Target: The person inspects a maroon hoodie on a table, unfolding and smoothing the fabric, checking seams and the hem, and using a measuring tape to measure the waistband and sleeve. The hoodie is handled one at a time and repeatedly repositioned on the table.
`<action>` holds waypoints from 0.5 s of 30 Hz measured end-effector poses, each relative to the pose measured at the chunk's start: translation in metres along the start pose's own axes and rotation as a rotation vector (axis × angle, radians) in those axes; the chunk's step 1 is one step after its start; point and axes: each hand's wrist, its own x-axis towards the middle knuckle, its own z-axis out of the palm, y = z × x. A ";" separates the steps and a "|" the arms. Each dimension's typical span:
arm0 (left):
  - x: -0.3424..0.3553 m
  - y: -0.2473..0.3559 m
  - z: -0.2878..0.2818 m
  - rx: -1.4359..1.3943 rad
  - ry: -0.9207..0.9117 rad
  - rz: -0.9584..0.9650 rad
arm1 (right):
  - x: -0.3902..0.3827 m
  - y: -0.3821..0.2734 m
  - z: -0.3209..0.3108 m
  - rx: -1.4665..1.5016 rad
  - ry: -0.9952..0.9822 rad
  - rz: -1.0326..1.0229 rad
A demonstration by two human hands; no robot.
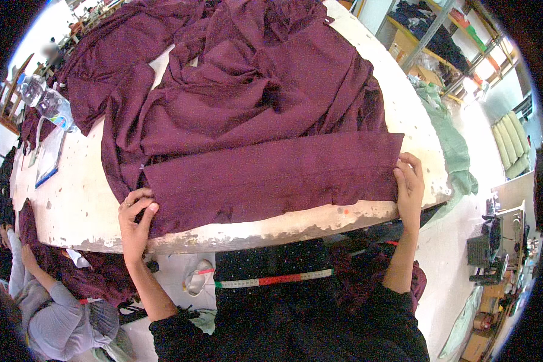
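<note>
A large maroon cloth (265,78) lies in loose folds over the pale worktable. Along its near side a long maroon strip or panel (271,172) is spread nearly flat, with an uneven lower edge close to the table's rim. At the strip's left end, my left hand (137,217) has thumb and fingers closed on the cloth edge. My right hand (409,181) pinches the opposite end, fingertips curled at the cloth's border. Between the two hands the strip looks stretched out, with slight ripples low down.
The worktable's (223,232) worn rim curves in front of me. A plastic bottle (48,102) and a blue-edged flat item (51,157) lie at left. Pale green cloth (449,145) hangs at right. A person in grey (72,320) is at lower left; shelves (434,36) stand far right.
</note>
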 end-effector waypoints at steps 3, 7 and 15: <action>-0.014 0.015 -0.027 0.013 -0.326 -0.273 | -0.024 -0.001 -0.034 0.211 -0.195 0.458; -0.039 0.066 -0.079 0.025 -0.698 -0.545 | -0.047 -0.005 -0.091 0.308 -0.811 0.311; 0.014 0.103 -0.048 0.279 0.130 -0.003 | 0.014 -0.037 -0.051 -0.001 -0.037 0.011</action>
